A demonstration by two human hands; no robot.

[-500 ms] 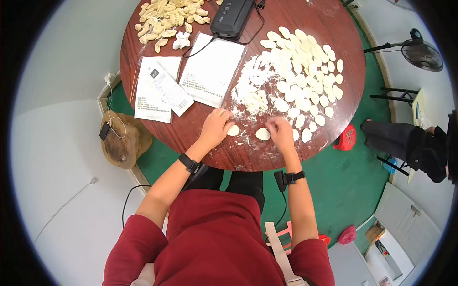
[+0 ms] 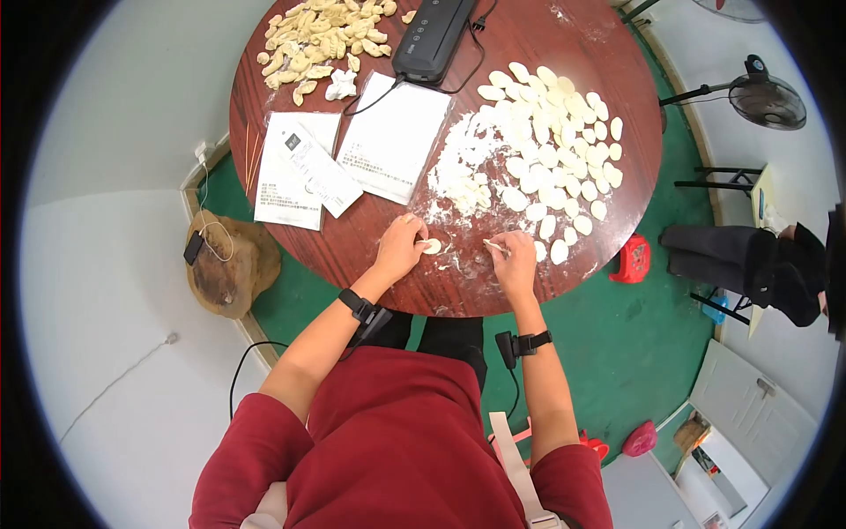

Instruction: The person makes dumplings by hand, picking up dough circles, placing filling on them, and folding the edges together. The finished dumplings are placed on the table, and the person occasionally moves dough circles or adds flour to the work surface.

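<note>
My left hand (image 2: 401, 247) is at the near part of the table, its curled fingers pinching the left edge of a small flat dough round (image 2: 433, 247). To its right, my right hand (image 2: 515, 262) grips another dough round (image 2: 496, 248), tilted so that mostly its thin edge shows. Beyond my hands, loose flour and small dough bits (image 2: 471, 192) are spread on the wood. Many pale dough rounds (image 2: 564, 145) lie overlapping to the right of the flour. The nearest ones lie just beside my right hand.
The round wooden table (image 2: 370, 280) bears white printed packets (image 2: 388, 141), a black corded appliance (image 2: 434, 40), a crumpled white tissue (image 2: 341, 85) and a pile of shaped dough pieces (image 2: 322, 40). A red stool (image 2: 633, 259), a fan (image 2: 767, 99) and a person (image 2: 749, 264) are at the right.
My right hand has lifted its dough round from the table and tilted it on edge. My left fingers have closed at the other round's edge. The whole view has shifted slightly.
</note>
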